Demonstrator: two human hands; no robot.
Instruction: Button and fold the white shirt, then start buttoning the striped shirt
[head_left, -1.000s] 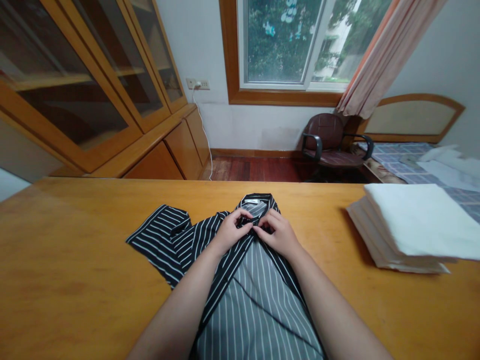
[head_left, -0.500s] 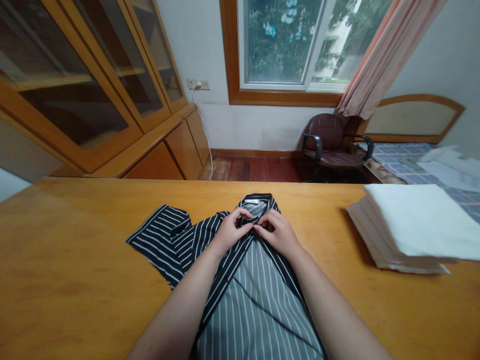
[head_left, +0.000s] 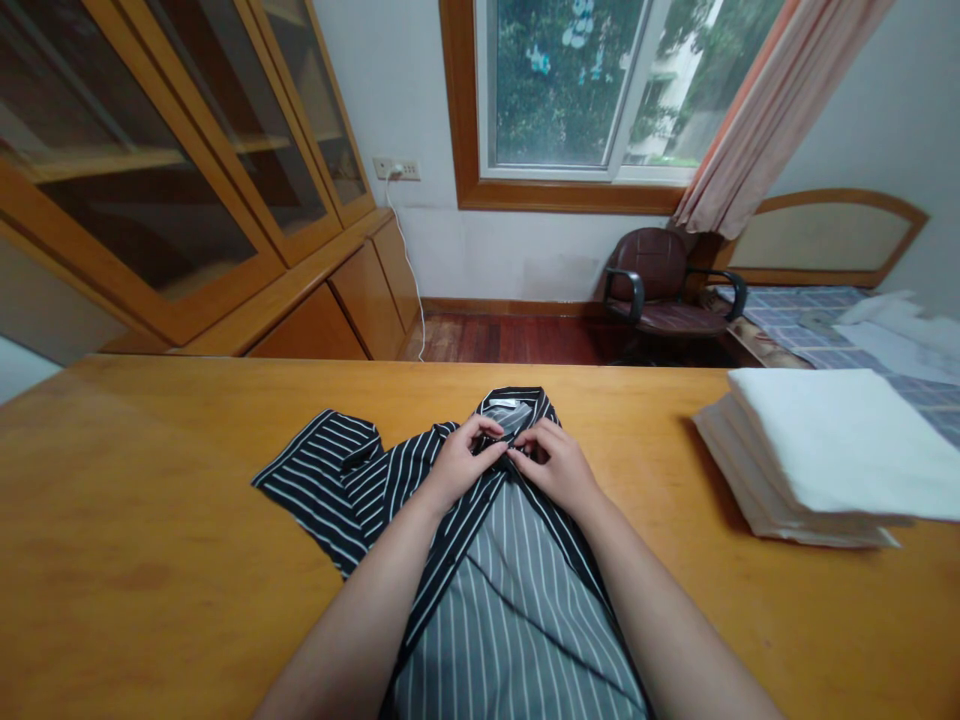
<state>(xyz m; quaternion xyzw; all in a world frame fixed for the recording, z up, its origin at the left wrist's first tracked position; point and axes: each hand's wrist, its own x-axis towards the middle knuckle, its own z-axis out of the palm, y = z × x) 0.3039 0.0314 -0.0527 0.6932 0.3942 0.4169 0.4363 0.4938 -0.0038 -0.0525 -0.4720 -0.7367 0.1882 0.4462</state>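
A black shirt with white stripes (head_left: 409, 480) lies on the wooden table, its collar toward the far edge and one sleeve spread out to the left. Below the collar its front edges part, showing the greyer inside of the cloth. My left hand (head_left: 466, 462) pinches the front edge just under the collar. Opposite it, my right hand (head_left: 556, 464) grips the other front edge, thumb and fingers bent together. The fingertips of both hands nearly meet at the shirt's neck. Whatever small part lies between them, such as a button, is hidden.
A stack of folded white cloths (head_left: 847, 450) sits on the right of the table (head_left: 150, 520). Beyond the table are a brown office chair (head_left: 649, 280) and a bed (head_left: 825, 315). A glass-doored cabinet (head_left: 247, 170) stands at the left.
Very little differs. The fingers of both hands shift slightly at the neck of the shirt, while the shirt stays in place.
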